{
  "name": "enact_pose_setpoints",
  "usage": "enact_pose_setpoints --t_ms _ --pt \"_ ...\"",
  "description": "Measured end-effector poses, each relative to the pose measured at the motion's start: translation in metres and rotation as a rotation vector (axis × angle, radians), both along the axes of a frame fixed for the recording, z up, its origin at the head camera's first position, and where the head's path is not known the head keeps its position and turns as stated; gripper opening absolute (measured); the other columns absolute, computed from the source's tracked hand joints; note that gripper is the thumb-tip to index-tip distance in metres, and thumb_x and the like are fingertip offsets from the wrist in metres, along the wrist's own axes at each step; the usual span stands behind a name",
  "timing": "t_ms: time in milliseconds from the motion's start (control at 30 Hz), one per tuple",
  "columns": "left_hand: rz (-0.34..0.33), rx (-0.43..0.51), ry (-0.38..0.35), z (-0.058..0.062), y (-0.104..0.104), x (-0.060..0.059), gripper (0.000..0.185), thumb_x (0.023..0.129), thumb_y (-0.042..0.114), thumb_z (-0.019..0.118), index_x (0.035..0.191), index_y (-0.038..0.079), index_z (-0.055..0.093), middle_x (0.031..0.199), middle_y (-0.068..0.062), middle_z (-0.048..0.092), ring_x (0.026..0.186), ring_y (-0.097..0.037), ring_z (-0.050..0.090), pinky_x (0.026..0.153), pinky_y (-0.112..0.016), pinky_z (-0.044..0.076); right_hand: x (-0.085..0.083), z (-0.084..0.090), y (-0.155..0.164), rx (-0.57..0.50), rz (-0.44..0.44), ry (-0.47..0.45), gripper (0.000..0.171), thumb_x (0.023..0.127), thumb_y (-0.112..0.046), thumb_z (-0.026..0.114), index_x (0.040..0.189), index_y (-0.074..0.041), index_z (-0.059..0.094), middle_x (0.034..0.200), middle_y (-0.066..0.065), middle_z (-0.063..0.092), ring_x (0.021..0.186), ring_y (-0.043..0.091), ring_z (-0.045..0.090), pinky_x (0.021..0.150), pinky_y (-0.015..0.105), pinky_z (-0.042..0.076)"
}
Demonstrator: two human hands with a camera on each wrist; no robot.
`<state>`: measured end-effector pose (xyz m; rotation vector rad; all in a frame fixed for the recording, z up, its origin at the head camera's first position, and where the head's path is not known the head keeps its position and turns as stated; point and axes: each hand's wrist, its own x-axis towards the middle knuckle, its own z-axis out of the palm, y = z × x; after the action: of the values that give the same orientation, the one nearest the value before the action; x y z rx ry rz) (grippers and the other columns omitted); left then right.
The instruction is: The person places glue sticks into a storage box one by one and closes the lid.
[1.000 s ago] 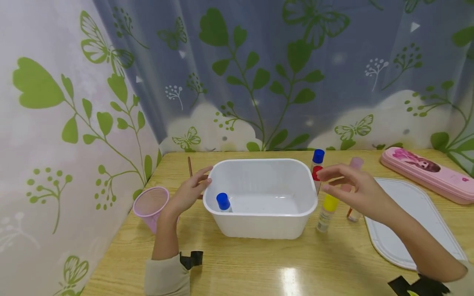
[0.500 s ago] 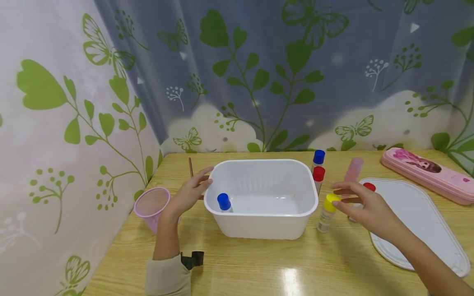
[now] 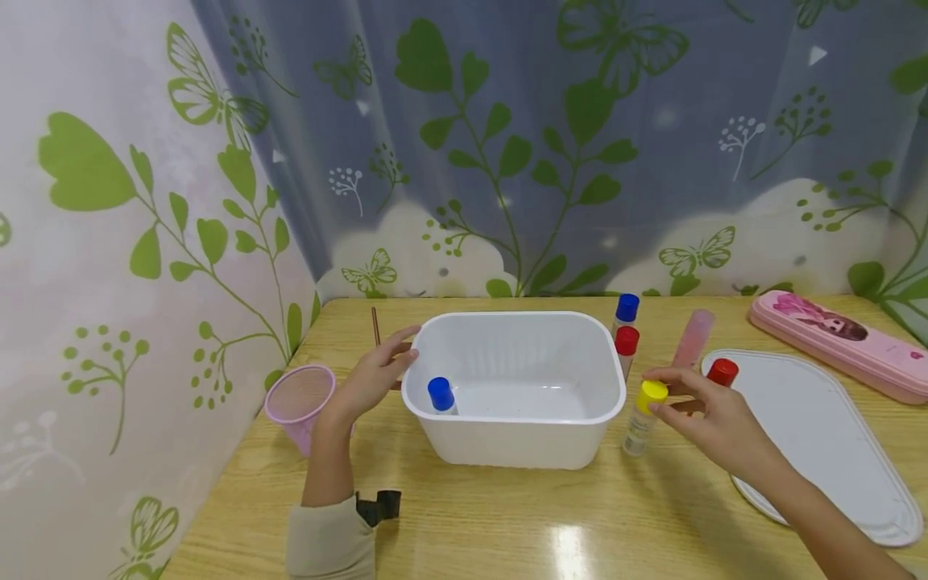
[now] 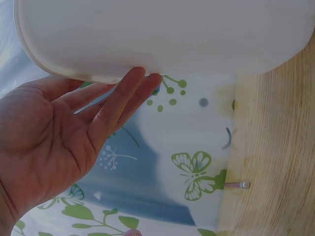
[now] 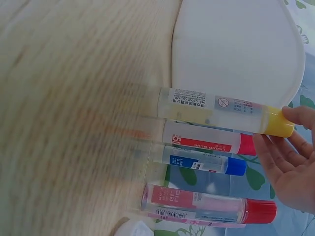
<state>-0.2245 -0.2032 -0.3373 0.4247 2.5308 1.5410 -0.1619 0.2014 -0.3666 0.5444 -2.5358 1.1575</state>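
A white plastic tub [image 3: 518,443] stands mid-table, with a blue-capped bottle [image 3: 441,395] inside at its left. My left hand [image 3: 373,374] touches the tub's left rim; in the left wrist view its fingers [image 4: 110,110] lie fairly straight against the outer wall. To the right of the tub, my right hand [image 3: 714,415] pinches the yellow cap of an upright glue bottle [image 3: 640,427]. The right wrist view shows thumb and fingers on opposite sides of that cap. Nearby are a red-capped liquid glue bottle [image 5: 202,137], a blue-capped one [image 5: 202,162] and another red-capped bottle [image 5: 197,200].
A white lid [image 3: 805,435] lies at right, below a pink pencil case [image 3: 834,346]. A pink tube [image 3: 693,338] stands behind my right hand. A pink mesh cup [image 3: 299,403] is by my left forearm, and a thin brown stick [image 3: 375,326] lies behind the left hand.
My right hand has come down and back from above the bottles to the yellow cap, uncovering the red-capped bottles. My left hand stays at the tub's rim.
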Motion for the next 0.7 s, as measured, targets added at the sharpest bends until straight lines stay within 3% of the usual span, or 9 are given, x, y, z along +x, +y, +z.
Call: enact_pose_setpoints --t_ms 333,533,700 --pt "-0.013 0.014 -0.005 -0.001 -0.001 -0.001 0.048 0.100 0.022 0.041 0.145 0.011 0.028 0.134 -0.024 0.040 0.113 -0.036 0.048 0.084 -0.045 0.047 0.007 0.025 0.003 -0.027 -0.027 -0.010 0.032 0.085 -0.008 0.067 0.115 -0.004 0.060 0.095 0.011 0.064 0.077 0.004 0.060 0.053 0.024 0.052" --pt "-0.010 0.009 -0.003 -0.001 -0.001 0.000 0.048 0.100 0.022 0.042 0.145 0.011 0.028 0.133 -0.024 0.041 0.112 -0.036 0.049 0.084 -0.045 0.047 0.013 0.053 0.006 0.000 -0.071 0.108 0.031 0.083 -0.006 0.069 0.113 -0.007 0.062 0.093 -0.004 0.064 0.076 -0.003 0.058 0.061 0.012 0.046" --pt "-0.008 0.006 -0.007 0.000 -0.001 0.000 0.048 0.100 0.023 0.041 0.145 0.012 0.028 0.134 -0.023 0.040 0.112 -0.036 0.049 0.084 -0.045 0.048 0.014 0.075 0.005 -0.052 -0.022 0.170 0.035 0.080 0.003 0.068 0.114 -0.004 0.062 0.093 -0.012 0.062 0.079 -0.003 0.058 0.064 0.010 0.046"
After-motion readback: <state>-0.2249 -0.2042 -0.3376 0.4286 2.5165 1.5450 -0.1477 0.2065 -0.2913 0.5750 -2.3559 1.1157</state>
